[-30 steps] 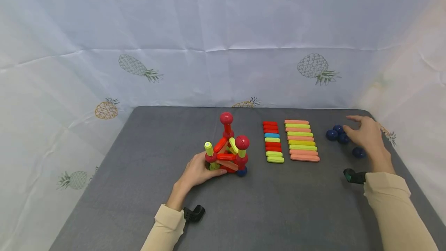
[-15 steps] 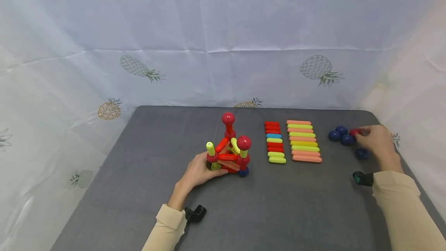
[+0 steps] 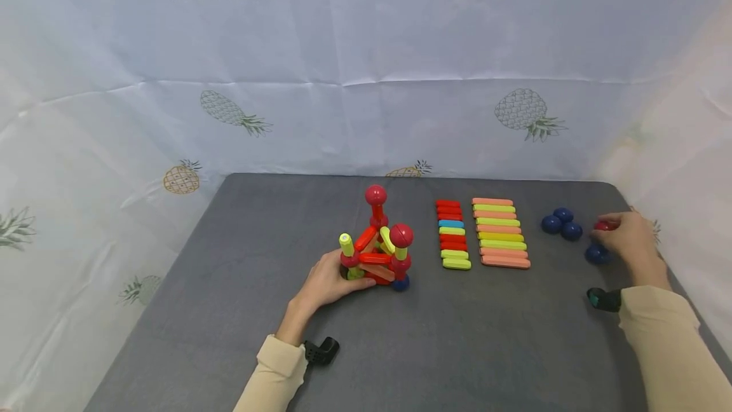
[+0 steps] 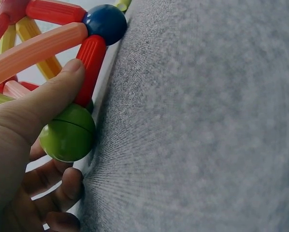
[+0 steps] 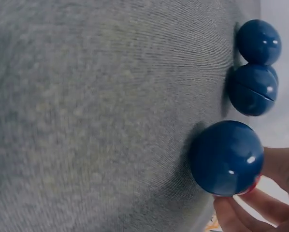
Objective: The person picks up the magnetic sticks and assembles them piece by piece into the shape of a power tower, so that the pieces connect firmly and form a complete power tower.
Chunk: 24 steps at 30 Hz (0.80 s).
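My left hand [image 3: 330,278] grips the base of a magnetic stick-and-ball structure [image 3: 374,258] at its near left corner. In the left wrist view, the thumb lies along a red stick [image 4: 92,67], with the other fingers curled behind a green ball [image 4: 69,135]. A blue ball [image 4: 106,24] forms another base corner. Red balls [image 3: 375,194] top two uprights; a yellow-green stick [image 3: 345,244] stands bare on the third. At the far right, my right hand [image 3: 633,241] pinches a red ball [image 3: 603,226], mostly hidden behind a blue ball [image 5: 226,158] in the right wrist view.
Left of the right hand, several blue balls [image 3: 551,224] cluster together. Two columns of magnetic sticks lie mid-table: short ones [image 3: 452,231] and longer ones [image 3: 501,236]. The grey table [image 3: 457,342] ends at a pineapple-print curtain [image 3: 343,126].
My right hand has taken hold of the red ball and drawn it slightly right and nearer, away from the blue cluster. My left hand stays on the structure.
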Each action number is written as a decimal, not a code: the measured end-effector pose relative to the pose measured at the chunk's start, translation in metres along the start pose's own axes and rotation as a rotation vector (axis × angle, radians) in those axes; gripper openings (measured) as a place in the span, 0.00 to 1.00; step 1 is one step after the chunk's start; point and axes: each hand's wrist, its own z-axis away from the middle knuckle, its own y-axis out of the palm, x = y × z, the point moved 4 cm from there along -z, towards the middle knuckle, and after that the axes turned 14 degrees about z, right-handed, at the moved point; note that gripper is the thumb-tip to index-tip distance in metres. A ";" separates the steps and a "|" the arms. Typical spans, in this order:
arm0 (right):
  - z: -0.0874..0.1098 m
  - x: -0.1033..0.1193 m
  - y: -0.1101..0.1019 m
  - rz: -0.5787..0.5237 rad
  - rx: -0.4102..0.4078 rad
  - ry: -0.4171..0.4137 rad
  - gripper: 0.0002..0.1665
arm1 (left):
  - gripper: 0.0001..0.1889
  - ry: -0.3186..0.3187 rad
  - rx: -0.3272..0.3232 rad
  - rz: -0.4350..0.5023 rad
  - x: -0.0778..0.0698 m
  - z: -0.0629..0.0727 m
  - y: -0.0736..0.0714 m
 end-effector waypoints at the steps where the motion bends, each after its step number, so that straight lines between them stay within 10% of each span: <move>1: 0.001 0.001 -0.002 -0.016 -0.015 0.014 0.29 | 0.24 0.003 -0.002 -0.001 0.000 0.000 0.000; 12: 0.026 0.084 -0.061 -0.309 -0.322 -0.063 0.33 | 0.24 0.011 -0.014 -0.008 0.001 0.001 0.002; 24: 0.116 0.265 -0.111 -0.642 -0.461 -0.668 0.26 | 0.24 -0.007 -0.019 -0.039 0.000 -0.001 0.006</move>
